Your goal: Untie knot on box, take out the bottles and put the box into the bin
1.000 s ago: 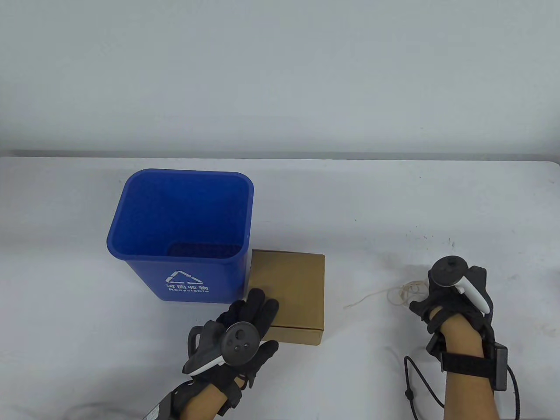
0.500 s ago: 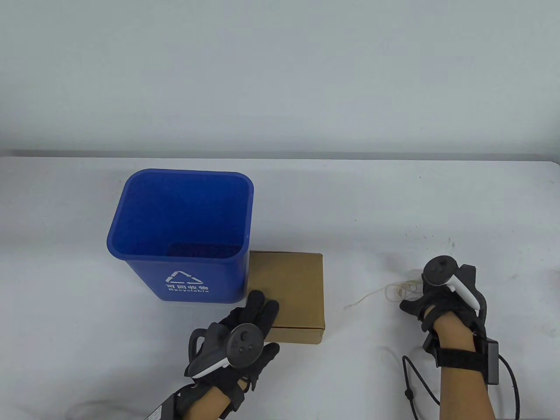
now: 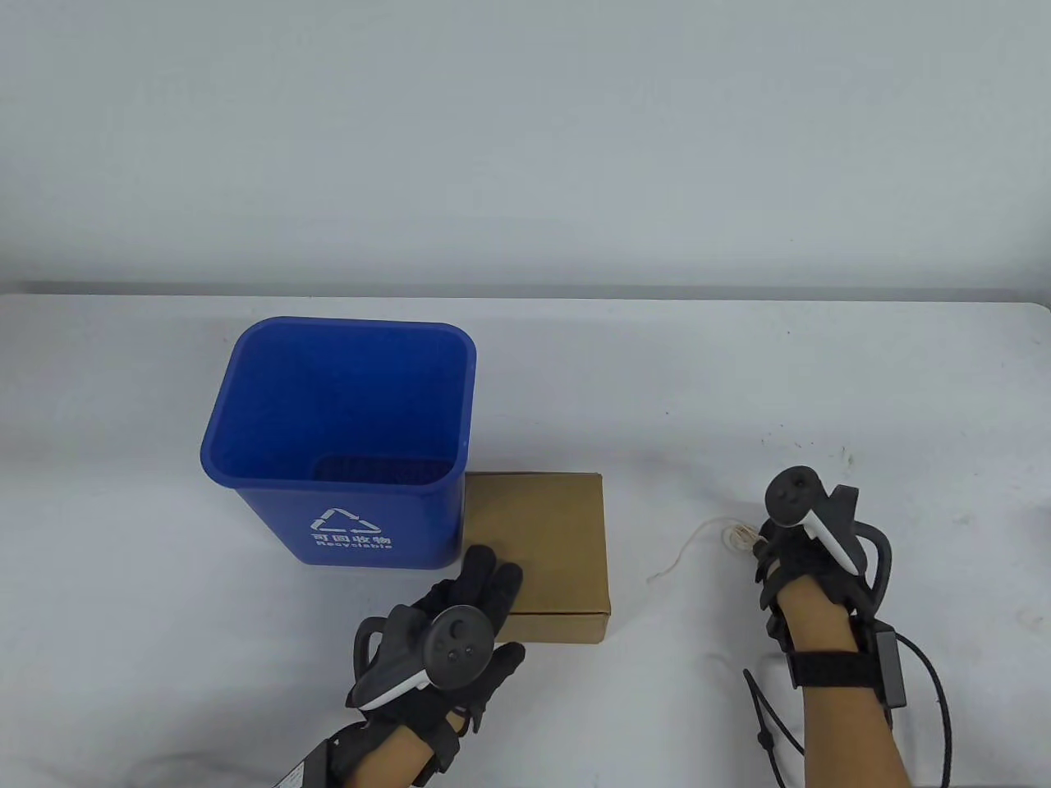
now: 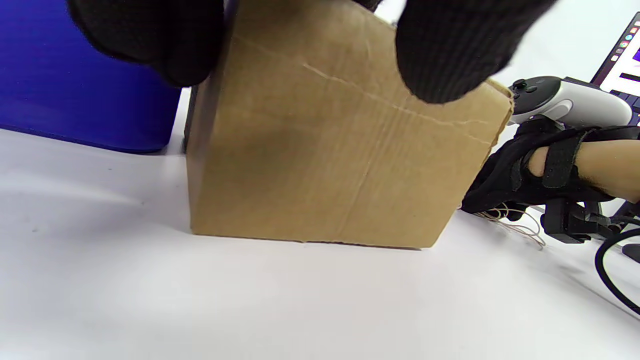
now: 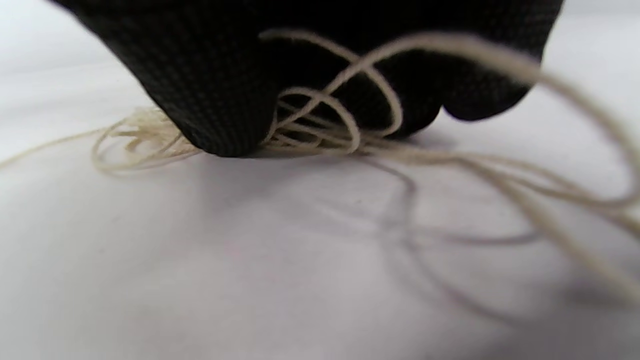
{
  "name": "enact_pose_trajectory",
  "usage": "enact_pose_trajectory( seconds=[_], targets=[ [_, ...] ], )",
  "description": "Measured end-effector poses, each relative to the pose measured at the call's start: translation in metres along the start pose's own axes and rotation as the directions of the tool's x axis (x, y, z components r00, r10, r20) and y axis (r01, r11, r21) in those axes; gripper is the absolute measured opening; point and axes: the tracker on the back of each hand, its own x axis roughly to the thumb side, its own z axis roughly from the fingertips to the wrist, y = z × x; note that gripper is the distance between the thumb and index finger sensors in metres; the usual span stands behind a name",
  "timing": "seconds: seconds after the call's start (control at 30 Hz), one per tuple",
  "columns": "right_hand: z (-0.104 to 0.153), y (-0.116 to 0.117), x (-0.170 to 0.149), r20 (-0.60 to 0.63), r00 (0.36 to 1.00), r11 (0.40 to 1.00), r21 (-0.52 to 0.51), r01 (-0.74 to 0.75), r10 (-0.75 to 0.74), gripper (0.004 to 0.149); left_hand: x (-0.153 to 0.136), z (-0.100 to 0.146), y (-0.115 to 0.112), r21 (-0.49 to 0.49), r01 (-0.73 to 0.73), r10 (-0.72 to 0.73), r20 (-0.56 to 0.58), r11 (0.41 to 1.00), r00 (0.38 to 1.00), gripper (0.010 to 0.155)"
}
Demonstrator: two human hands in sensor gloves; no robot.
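Sitting closed on the white table (image 3: 739,377), the brown cardboard box (image 3: 542,533) touches the blue plastic recycling bin (image 3: 337,435). Flat on its near corner rests the left hand (image 3: 468,607), fingers straight. Well apart, the right hand (image 3: 780,558) bunches loose cream string (image 3: 698,542).

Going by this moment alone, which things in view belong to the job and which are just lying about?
Job:
- cardboard box, closed, left hand resting on it
- blue bin, beside the box
- string, off the box, loose on the table under the right hand

Lying about:
- laptop, at the left wrist view's edge
- table, the work surface
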Motion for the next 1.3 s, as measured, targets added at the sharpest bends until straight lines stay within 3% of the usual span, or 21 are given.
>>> enact_pose_trajectory(
  seconds=[0.2, 0.37, 0.5, 0.63, 0.73, 0.93, 1.17, 1.3],
  targets=[
    [0.002, 0.004, 0.009, 0.059, 0.995, 0.996, -0.046, -0.079, 0.082, 0.035, 0.000, 0.000, 0.000, 0.002, -0.003, 0.003, 0.000, 1.000, 1.000, 0.083],
    [0.002, 0.002, -0.008, 0.108, 0.989, 0.995, -0.018, 0.101, -0.099, 0.036, -0.002, 0.000, 0.002, 0.018, -0.016, 0.016, 0.005, 1.000, 1.000, 0.082],
    [0.013, -0.016, -0.015, 0.163, 0.961, 0.971, -0.045, 0.235, -0.225, 0.036, -0.002, 0.000, 0.004, 0.033, -0.027, 0.027, 0.008, 0.999, 1.000, 0.081],
    [0.046, -0.048, -0.002, 0.327, 0.898, 0.927, -0.132, 0.351, -0.293, 0.036, -0.003, 0.001, 0.006, 0.049, -0.039, 0.039, 0.014, 0.998, 0.999, 0.081],
    [0.077, -0.061, 0.019, 0.446, 0.859, 0.912, -0.189, 0.365, -0.252, 0.036, -0.002, 0.003, 0.008, 0.082, -0.042, 0.040, 0.018, 0.996, 0.999, 0.079],
    [0.120, -0.071, 0.051, 0.597, 0.779, 0.885, -0.239, 0.399, -0.190, 0.036, -0.001, 0.003, 0.007, 0.084, -0.001, 0.001, 0.002, 0.996, 1.000, 0.079],
    [0.151, -0.077, 0.070, 0.687, 0.715, 0.861, -0.281, 0.423, -0.127, 0.036, -0.003, 0.003, 0.008, 0.123, -0.014, 0.011, 0.019, 0.992, 1.000, 0.078],
    [0.164, -0.076, 0.080, 0.726, 0.682, 0.866, -0.286, 0.410, -0.083, 0.036, 0.003, 0.009, 0.017, 0.223, -0.039, 0.025, 0.065, 0.974, 0.998, 0.079]
  ],
)
